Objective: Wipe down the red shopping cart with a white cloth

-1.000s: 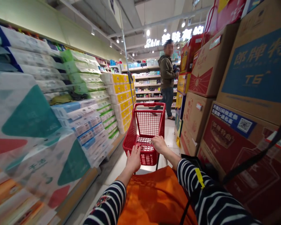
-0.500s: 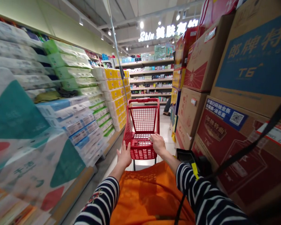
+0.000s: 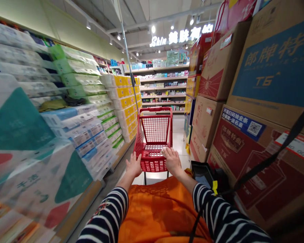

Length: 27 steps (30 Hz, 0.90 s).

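Note:
A small red mesh shopping cart (image 3: 155,135) stands in the aisle straight ahead of me. My left hand (image 3: 133,165) grips the near left end of its rim, fingers curled over the edge. My right hand (image 3: 171,160) is closed over the near right end of the same rim. The basket looks empty. Both my sleeves are striped navy and white, and an orange garment (image 3: 164,212) covers my front below the hands.
Stacked tissue and toilet-paper packs (image 3: 73,114) line the left side on a low shelf. Tall stacks of cardboard liquor cartons (image 3: 245,101) crowd the right. A black strap (image 3: 273,158) crosses at right. Shelves of small goods (image 3: 162,87) close the aisle's far end.
The cart and I have rolled forward along the aisle. The person standing at the far end has passed out of sight behind the cartons. Both hands stay on the cart's rim.

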Each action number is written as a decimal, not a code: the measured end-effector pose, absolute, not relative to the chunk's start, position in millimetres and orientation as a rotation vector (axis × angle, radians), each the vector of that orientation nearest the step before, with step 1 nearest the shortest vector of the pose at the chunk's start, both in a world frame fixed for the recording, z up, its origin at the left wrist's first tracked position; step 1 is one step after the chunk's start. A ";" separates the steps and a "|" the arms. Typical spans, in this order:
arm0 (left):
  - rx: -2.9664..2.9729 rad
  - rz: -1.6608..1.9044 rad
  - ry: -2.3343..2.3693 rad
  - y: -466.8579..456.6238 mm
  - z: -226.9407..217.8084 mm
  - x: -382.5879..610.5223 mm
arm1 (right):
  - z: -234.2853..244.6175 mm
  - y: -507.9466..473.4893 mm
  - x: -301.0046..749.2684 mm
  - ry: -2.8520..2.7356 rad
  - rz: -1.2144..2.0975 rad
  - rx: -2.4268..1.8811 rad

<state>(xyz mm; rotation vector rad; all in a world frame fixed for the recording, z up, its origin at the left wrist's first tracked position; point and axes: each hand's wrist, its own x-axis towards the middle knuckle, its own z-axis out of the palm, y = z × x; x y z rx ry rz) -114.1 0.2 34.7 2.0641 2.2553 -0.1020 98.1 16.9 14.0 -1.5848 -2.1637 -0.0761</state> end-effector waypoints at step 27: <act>2.342 0.398 2.134 2.7 39.1 -56.6 | 13.0 6.3 99.0 -2.200 0.121 -1.451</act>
